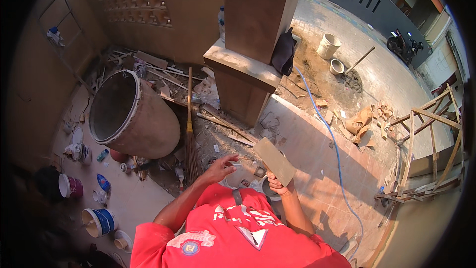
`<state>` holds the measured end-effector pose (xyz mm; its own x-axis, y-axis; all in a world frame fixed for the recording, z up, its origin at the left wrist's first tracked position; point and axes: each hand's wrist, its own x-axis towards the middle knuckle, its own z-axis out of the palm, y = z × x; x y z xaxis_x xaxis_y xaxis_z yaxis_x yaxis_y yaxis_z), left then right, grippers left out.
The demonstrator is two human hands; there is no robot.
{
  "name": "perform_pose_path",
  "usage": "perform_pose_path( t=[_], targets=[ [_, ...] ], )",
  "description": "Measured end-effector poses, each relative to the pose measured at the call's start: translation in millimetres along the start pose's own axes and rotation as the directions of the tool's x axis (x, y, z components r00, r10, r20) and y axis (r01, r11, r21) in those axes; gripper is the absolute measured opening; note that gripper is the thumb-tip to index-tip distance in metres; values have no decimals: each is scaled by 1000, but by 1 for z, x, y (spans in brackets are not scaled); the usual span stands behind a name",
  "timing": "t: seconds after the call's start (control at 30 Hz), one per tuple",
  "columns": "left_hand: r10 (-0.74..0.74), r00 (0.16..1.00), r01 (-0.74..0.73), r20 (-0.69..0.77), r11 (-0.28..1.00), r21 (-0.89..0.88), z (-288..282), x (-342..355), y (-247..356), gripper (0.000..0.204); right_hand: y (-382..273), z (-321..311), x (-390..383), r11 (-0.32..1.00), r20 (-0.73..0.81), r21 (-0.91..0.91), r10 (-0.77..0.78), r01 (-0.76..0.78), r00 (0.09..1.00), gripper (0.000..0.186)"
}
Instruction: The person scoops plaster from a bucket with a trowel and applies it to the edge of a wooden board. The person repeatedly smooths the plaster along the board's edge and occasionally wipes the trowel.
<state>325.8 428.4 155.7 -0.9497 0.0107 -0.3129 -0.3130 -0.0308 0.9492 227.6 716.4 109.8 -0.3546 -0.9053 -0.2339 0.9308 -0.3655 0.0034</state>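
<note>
My right hand grips the lower end of a flat rectangular tan board, held up tilted in front of my red shirt. Whether the board has a handle behind it cannot be seen. My left hand is raised to the left of the board, apart from it, with fingers stretched out and nothing visible in them. Just beyond my body, partly hidden, stands a grey bucket. A broom with a yellow collar leans upright near my left hand.
A large round tub lies tilted at left, near paint buckets and bottles. Wood scraps and rubble surround the pillar. A blue hose crosses the tiles at right. Wooden frames stand farther right; pale buckets sit beyond.
</note>
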Motion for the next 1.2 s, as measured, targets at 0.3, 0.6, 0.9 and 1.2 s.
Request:
perform_pose_path(
  t=[0.3, 0.6, 0.9, 1.2],
  targets=[
    [73, 961, 64, 267, 881, -469, 14, 49, 41, 46, 30, 34, 62, 998, 32, 32, 58, -59, 998, 62],
    [247, 830, -269, -500, 963, 29, -46, 157, -21, 46, 40, -61, 62, 775, -819, -476, -217, -416, 532, 41],
    [438, 513, -478, -738, 860, 179, -119, 321, -71, 56, 143, -232, 25, 918, -832, 53, 258, -393, 491, 40],
    [381, 408, -601, -830, 796, 70, -196, 344, -1, 57, 147, -272, -1, 870, -652, 318, 489, -377, 580, 35]
  ],
)
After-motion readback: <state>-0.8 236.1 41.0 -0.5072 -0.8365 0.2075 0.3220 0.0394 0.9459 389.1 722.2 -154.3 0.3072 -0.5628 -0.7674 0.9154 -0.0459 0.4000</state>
